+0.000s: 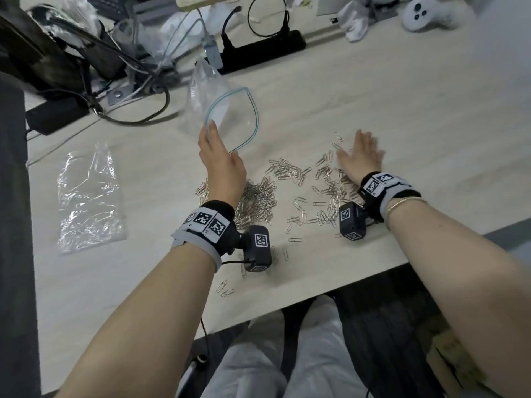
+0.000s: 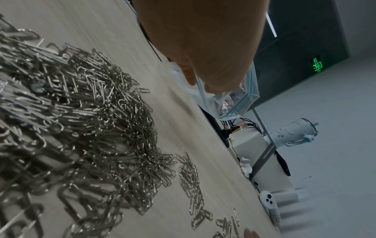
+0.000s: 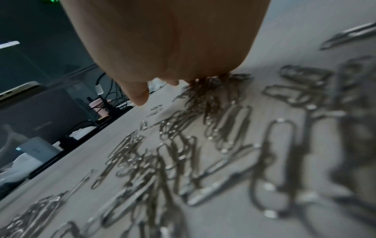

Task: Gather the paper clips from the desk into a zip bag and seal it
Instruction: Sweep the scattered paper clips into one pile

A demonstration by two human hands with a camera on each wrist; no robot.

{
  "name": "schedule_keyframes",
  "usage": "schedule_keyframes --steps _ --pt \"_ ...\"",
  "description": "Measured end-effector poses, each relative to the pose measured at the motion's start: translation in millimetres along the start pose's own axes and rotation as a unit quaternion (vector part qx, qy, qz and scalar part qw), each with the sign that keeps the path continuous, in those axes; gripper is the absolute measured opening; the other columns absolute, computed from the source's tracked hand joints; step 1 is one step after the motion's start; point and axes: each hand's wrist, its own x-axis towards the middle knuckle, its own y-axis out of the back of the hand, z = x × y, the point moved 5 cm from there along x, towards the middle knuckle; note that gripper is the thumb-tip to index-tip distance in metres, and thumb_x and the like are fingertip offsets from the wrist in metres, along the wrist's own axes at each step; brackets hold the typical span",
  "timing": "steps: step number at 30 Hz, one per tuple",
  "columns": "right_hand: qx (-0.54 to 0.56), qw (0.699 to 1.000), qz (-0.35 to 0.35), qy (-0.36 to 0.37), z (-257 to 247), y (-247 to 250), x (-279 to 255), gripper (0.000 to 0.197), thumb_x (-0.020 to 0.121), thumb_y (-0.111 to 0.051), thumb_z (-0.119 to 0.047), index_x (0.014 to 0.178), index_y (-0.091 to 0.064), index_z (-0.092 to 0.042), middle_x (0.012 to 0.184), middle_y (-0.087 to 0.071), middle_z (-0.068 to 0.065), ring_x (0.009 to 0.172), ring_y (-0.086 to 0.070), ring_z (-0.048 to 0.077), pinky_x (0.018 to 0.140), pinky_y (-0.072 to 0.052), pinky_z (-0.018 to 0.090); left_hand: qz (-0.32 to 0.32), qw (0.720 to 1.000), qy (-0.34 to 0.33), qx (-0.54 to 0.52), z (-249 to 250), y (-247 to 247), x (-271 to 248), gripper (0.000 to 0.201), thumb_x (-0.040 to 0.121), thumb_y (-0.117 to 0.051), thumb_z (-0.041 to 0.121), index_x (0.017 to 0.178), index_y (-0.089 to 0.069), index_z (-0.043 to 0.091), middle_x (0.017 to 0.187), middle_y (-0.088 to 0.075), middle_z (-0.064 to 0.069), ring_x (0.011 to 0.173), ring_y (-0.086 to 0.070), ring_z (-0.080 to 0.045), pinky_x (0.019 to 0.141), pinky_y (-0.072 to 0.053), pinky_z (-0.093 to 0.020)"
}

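A clear zip bag (image 1: 227,110) with a blue zip rim hangs open above the desk, its mouth gaping toward me. My left hand (image 1: 218,156) pinches the near rim of the zip bag (image 2: 234,103) between thumb and fingers. Silver paper clips (image 1: 290,193) lie scattered on the desk, with a dense heap (image 2: 77,122) under my left wrist. My right hand (image 1: 359,156) lies flat, fingers straight, on the right part of the paper clips (image 3: 213,128), palm down on the desk.
A crumpled clear plastic wrapper (image 1: 86,196) lies at the left. Cables and a black power strip (image 1: 258,50) run along the far edge. A white controller (image 1: 425,12) sits at the far right. The desk's front edge (image 1: 316,294) is close to me.
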Motion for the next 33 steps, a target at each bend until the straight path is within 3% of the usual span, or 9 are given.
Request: schedule_keyframes --steps 6,13,17,20,25,29,33 --pt "-0.070 0.987 -0.076 0.121 -53.0 -25.8 -3.6 0.070 0.096 -0.029 -0.047 0.148 0.005 -0.015 0.157 0.015 0.008 0.144 0.016 0.025 0.115 0.010 0.042 -0.012 1.000 0.003 0.013 -3.3 -1.0 -5.2 0.065 0.088 -0.041 -0.003 0.146 -0.013 0.004 0.151 -0.011 -0.018 0.139 -0.018 -0.032 0.108 -0.034 -0.047" --pt "-0.099 0.951 -0.151 0.250 -89.3 -70.9 -62.2 0.071 0.095 -0.033 -0.046 0.148 0.007 -0.020 0.155 0.018 0.006 0.143 0.018 0.024 0.111 0.013 0.037 -0.031 0.999 -0.006 0.015 4.7 -8.1 -9.6 0.065 0.087 -0.041 -0.001 0.146 -0.014 0.004 0.151 -0.013 -0.019 0.138 -0.019 -0.033 0.107 -0.035 -0.049" --pt "-0.057 0.950 -0.124 0.279 -96.2 -74.6 -83.1 0.069 0.095 -0.041 -0.039 0.149 -0.001 -0.020 0.156 0.010 0.006 0.145 0.010 0.021 0.113 0.010 0.034 -0.042 0.999 -0.022 0.014 11.5 -11.2 -12.4 0.066 0.086 -0.041 -0.001 0.146 -0.013 0.004 0.150 -0.013 -0.020 0.137 -0.019 -0.034 0.107 -0.035 -0.050" --pt "-0.003 0.968 -0.044 0.249 -77.3 -51.0 -81.8 0.068 0.095 -0.042 -0.037 0.149 -0.004 -0.020 0.157 0.009 0.006 0.145 0.010 0.021 0.112 0.011 0.035 -0.045 0.998 -0.031 0.007 19.2 -11.7 -13.5 0.066 0.087 -0.041 -0.002 0.146 -0.012 0.003 0.151 -0.011 -0.020 0.140 -0.015 -0.032 0.109 -0.033 -0.049" --pt "0.125 0.984 0.058 0.113 -0.9 0.4 -74.5 0.063 0.096 -0.043 -0.028 0.149 -0.008 -0.023 0.158 0.007 0.001 0.145 0.011 0.020 0.116 0.006 0.040 -0.053 0.998 -0.038 0.003 34.6 -21.0 -22.6 0.066 0.088 -0.040 -0.004 0.146 -0.010 0.002 0.153 -0.008 -0.019 0.143 -0.011 -0.030 0.112 -0.030 -0.047" --pt "0.084 0.996 0.039 0.015 66.0 3.2 -69.6 0.064 0.098 -0.037 -0.036 0.149 -0.003 -0.017 0.158 0.008 0.008 0.145 0.010 0.022 0.117 0.008 0.041 -0.058 0.997 -0.041 0.004 40.4 -30.8 -34.5 0.066 0.088 -0.040 -0.004 0.147 -0.010 0.004 0.154 -0.007 -0.017 0.144 -0.010 -0.028 0.112 -0.030 -0.045" --pt "0.000 0.999 -0.010 0.045 67.4 -13.8 -72.0 0.071 0.097 -0.032 -0.046 0.148 0.006 -0.016 0.156 0.014 0.010 0.144 0.014 0.023 0.114 0.011 0.041 -0.061 0.997 -0.039 0.003 40.3 -33.8 -49.0 0.066 0.088 -0.040 -0.005 0.146 -0.010 0.002 0.153 -0.008 -0.019 0.143 -0.009 -0.029 0.112 -0.030 -0.047"
